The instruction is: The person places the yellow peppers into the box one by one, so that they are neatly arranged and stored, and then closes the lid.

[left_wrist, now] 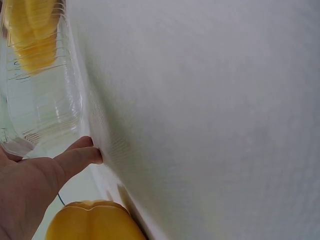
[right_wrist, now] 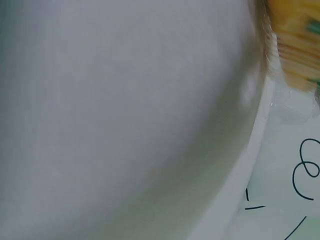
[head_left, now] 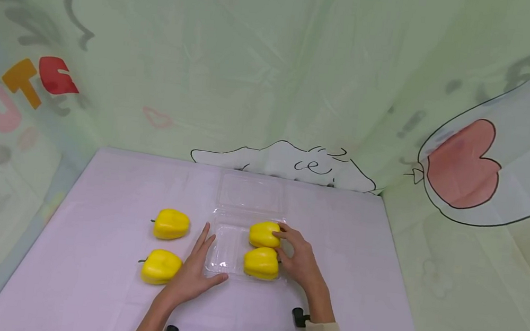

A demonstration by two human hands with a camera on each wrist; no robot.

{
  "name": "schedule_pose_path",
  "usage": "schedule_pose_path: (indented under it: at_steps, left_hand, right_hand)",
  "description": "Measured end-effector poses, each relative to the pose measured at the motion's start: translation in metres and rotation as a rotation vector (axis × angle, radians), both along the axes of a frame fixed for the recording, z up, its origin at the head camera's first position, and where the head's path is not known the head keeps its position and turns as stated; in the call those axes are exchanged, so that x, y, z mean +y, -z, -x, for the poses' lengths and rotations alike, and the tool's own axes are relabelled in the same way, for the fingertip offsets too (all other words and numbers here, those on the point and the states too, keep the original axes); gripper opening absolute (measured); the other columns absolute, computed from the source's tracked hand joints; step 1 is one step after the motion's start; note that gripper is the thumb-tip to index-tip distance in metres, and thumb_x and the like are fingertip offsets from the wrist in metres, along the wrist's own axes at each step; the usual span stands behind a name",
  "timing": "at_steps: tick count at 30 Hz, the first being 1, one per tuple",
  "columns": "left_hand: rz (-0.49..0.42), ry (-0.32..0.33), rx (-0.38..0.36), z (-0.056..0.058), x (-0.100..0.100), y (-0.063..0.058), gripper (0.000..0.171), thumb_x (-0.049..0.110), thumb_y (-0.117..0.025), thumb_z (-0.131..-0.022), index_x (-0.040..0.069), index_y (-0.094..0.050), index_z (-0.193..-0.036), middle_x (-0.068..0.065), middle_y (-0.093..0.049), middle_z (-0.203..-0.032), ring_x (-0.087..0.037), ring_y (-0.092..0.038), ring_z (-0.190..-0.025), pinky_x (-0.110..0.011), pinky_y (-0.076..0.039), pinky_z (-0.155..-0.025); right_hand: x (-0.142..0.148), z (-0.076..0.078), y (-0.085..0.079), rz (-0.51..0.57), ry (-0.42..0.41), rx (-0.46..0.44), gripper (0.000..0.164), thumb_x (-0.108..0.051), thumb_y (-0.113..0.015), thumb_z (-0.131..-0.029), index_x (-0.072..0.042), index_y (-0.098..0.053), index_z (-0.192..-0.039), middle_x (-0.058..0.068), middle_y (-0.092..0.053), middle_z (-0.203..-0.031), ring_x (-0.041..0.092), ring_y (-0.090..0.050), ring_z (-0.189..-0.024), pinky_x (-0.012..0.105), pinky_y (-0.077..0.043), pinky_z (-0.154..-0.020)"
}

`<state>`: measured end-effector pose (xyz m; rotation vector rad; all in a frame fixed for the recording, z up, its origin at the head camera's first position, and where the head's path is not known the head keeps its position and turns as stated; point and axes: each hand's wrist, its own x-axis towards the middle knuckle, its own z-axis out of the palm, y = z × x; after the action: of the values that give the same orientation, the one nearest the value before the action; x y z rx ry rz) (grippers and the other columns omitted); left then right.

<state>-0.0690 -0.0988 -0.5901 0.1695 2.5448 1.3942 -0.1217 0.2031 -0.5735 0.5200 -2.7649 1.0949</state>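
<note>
Two yellow bell peppers sit in the right half of a clear plastic clamshell box (head_left: 228, 247), whose lid lies folded back behind it. My right hand (head_left: 301, 259) curves its fingers round the stem end of the rear pepper (head_left: 263, 234), the thumb low between it and the front pepper (head_left: 260, 263). My left hand (head_left: 189, 275) is spread at the box's left front corner, thumb along the front edge and fingers beside the left wall. In the left wrist view its fingertips (left_wrist: 95, 156) are down at the tabletop. The right wrist view does not show the right hand's grip.
Two more yellow bell peppers lie left of the box: one farther back (head_left: 171, 224), the other (head_left: 159, 267) close beside my left hand. A pale cloth covers the table (head_left: 349, 237). Printed curtains (head_left: 264, 69) stand behind and at both sides.
</note>
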Motion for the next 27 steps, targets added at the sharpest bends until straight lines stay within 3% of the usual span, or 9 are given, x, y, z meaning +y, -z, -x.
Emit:
schedule_pose_path:
  at_steps: [7,11,15,22,27]
  left_hand:
    - [0.002,0.0,-0.001,0.0,0.001,0.001,0.106,0.039,-0.088,-0.085,0.012,-0.028,-0.168,0.012,0.009,-0.181,-0.033,-0.014,-0.168,-0.064,-0.033,-0.128]
    - [0.003,-0.001,0.0,0.0,0.001,0.001,0.106,0.039,-0.088,-0.085,0.011,-0.028,-0.168,0.012,0.009,-0.181,-0.033,-0.014,-0.168,-0.064,-0.033,-0.128]
    - [0.003,-0.003,-0.003,0.0,0.0,0.001,0.106,0.04,-0.088,-0.085,0.012,-0.027,-0.168,0.012,0.008,-0.181,-0.033,-0.014,-0.168,-0.064,-0.033,-0.129]
    - [-0.005,0.003,-0.002,0.001,0.001,0.002,0.106,0.04,-0.087,-0.086,0.012,-0.028,-0.168,0.011,0.009,-0.181,-0.033,-0.014,-0.168,-0.064,-0.033,-0.128]
    - [0.0,0.002,-0.011,0.0,0.0,0.001,0.106,0.039,-0.088,-0.085,0.012,-0.027,-0.169,0.012,0.009,-0.181,-0.032,-0.014,-0.168,-0.063,-0.032,-0.129]
  right_hand:
    - [0.008,0.008,0.008,0.138,0.011,-0.046,0.031,-0.013,-0.081,-0.092,-0.012,-0.078,-0.123,0.011,-0.067,-0.147,0.035,-0.062,-0.139,0.055,-0.05,-0.117]
    - [0.009,0.014,0.003,0.186,-0.005,-0.114,0.043,-0.012,-0.082,-0.091,-0.007,-0.071,-0.132,0.013,-0.068,-0.145,0.036,-0.064,-0.136,0.05,-0.054,-0.114]
    - [0.009,0.019,-0.006,0.151,-0.038,-0.174,0.056,-0.014,-0.081,-0.093,-0.005,-0.062,-0.144,0.015,-0.066,-0.146,0.036,-0.067,-0.131,0.048,-0.055,-0.112]
    - [0.011,0.02,-0.011,0.087,-0.028,-0.23,0.054,-0.02,-0.079,-0.094,-0.007,-0.064,-0.144,0.016,-0.059,-0.155,0.036,-0.067,-0.132,0.053,-0.054,-0.114]
    - [0.01,0.021,-0.012,0.07,-0.03,-0.213,0.052,-0.019,-0.081,-0.092,-0.007,-0.067,-0.141,0.014,-0.063,-0.149,0.034,-0.068,-0.127,0.053,-0.056,-0.112]
